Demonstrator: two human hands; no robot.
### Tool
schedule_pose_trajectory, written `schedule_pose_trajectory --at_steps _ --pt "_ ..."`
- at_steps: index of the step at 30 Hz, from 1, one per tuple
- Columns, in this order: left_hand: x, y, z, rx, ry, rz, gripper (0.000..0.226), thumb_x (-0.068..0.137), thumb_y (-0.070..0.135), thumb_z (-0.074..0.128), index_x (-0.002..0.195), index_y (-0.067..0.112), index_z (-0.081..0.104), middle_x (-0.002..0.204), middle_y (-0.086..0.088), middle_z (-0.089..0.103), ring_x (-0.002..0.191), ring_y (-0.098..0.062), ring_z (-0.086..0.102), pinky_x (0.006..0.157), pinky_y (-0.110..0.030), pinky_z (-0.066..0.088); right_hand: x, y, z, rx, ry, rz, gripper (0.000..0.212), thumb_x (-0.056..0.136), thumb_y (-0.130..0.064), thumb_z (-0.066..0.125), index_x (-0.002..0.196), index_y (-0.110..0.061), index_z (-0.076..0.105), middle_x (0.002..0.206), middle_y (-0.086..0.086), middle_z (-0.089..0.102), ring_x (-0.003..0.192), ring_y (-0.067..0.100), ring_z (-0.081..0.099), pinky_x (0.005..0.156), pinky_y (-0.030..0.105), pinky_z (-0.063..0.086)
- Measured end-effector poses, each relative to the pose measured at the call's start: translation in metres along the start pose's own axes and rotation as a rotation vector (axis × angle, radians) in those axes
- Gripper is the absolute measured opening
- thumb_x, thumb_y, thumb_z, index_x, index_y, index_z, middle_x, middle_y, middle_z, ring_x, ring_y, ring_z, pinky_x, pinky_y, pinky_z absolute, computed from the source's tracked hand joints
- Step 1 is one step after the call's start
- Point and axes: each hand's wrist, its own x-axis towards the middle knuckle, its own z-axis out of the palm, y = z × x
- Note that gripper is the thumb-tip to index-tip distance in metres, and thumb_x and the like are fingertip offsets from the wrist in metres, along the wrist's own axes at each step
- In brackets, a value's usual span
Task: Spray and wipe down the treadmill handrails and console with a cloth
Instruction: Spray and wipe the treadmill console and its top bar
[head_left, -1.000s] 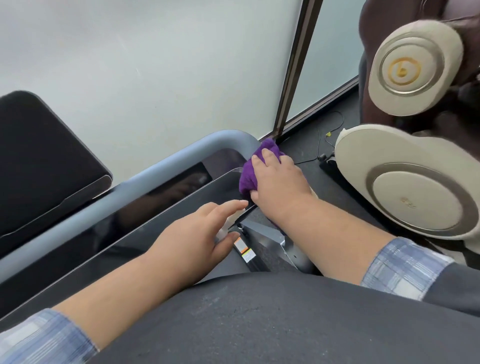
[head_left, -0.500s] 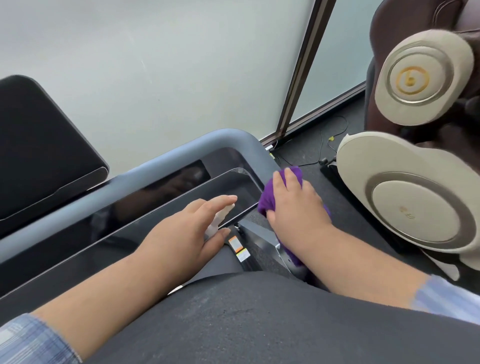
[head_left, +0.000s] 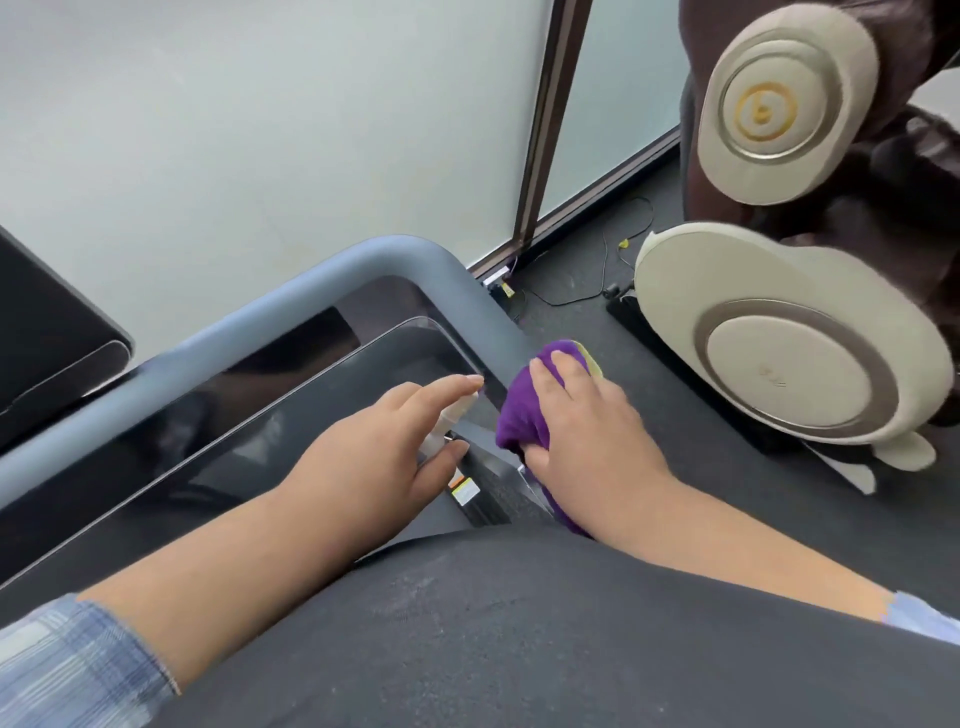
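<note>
The right hand (head_left: 582, 415) presses a bunched purple cloth (head_left: 522, 410) onto the grey handrail (head_left: 467, 291); the left hand (head_left: 374, 457) grips a small spray bottle (head_left: 441, 423) — index finger raised. A stray squirt could wet the glossy console (head_left: 260, 415) — leaving streaks.

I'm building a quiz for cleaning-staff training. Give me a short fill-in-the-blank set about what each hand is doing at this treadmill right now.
1. The right hand presses a cloth whose colour is ____.
2. The small white spray bottle is held by the ____ hand.
3. The cloth lies against the grey handrail on the person's ____ side.
4. The left hand hovers above the dark, glossy ____.

Missing words: purple; left; right; console
</note>
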Motion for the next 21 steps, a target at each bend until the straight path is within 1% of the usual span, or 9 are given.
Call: schedule_pose_trajectory --at_steps 2,4,8,11,14,17,21 --pt "0.004 0.000 0.002 0.009 -0.014 0.008 0.059 0.091 0.045 0.059 0.140 0.054 0.027 0.105 0.022 0.048 0.069 -0.010 0.051 0.061 -0.027 0.042 -0.024 0.015 0.010 0.053 -0.042 0.021 0.093 0.082 -0.047 0.069 0.158 -0.019 0.023 0.161 0.006 0.024 0.123 0.033 0.045 0.100 0.045 0.046" --pt "0.007 -0.001 0.003 0.018 -0.020 0.004 0.060 0.092 0.044 0.061 0.140 0.054 0.026 0.103 0.023 0.045 0.070 -0.010 0.053 0.061 -0.027 0.043 -0.029 0.021 0.015 0.090 -0.057 0.027 0.092 0.084 -0.046 0.068 0.159 -0.020 0.021 0.163 0.004 0.019 0.128 0.032 0.040 0.104 0.046 0.044" --pt "0.008 -0.006 -0.001 0.017 -0.021 -0.010 0.060 0.091 0.045 0.061 0.140 0.053 0.027 0.106 0.020 0.051 0.074 -0.011 0.057 0.062 -0.029 0.048 -0.008 0.009 0.010 0.073 -0.030 0.025 0.090 0.085 -0.049 0.064 0.158 -0.018 0.021 0.162 0.006 0.021 0.131 0.032 0.037 0.106 0.043 0.040" --pt "0.002 -0.012 -0.004 0.005 -0.019 -0.036 0.057 0.091 0.049 0.055 0.139 0.054 0.024 0.103 0.022 0.047 0.074 -0.011 0.056 0.063 -0.029 0.047 0.024 -0.006 0.000 0.085 -0.012 0.010 0.088 0.088 -0.049 0.063 0.158 -0.017 0.020 0.162 0.007 0.022 0.134 0.034 0.036 0.109 0.043 0.037" --pt "-0.008 -0.018 -0.009 -0.010 0.009 -0.095 0.055 0.090 0.052 0.050 0.137 0.056 0.021 0.102 0.023 0.043 0.072 -0.009 0.051 0.062 -0.028 0.045 0.070 -0.028 -0.013 0.066 -0.001 -0.036 0.086 0.091 -0.049 0.061 0.158 -0.016 0.018 0.164 0.009 0.019 0.135 0.036 0.037 0.108 0.044 0.037" --pt "-0.022 -0.028 -0.019 -0.025 0.047 -0.156 0.055 0.091 0.054 0.048 0.137 0.057 0.019 0.106 0.020 0.051 0.078 -0.011 0.057 0.065 -0.032 0.052 0.116 -0.052 -0.026 0.078 -0.001 -0.075 0.086 0.093 -0.051 0.061 0.158 -0.014 0.019 0.164 0.010 0.019 0.137 0.038 0.036 0.111 0.046 0.035" --pt "-0.049 -0.045 -0.029 -0.070 0.127 -0.255 0.057 0.090 0.052 0.051 0.139 0.058 0.022 0.117 0.016 0.057 0.090 -0.015 0.064 0.075 -0.037 0.055 0.164 -0.074 -0.038 0.024 -0.003 -0.140 0.092 0.090 -0.059 0.062 0.158 -0.012 0.021 0.162 0.011 0.024 0.137 0.039 0.037 0.114 0.045 0.032"
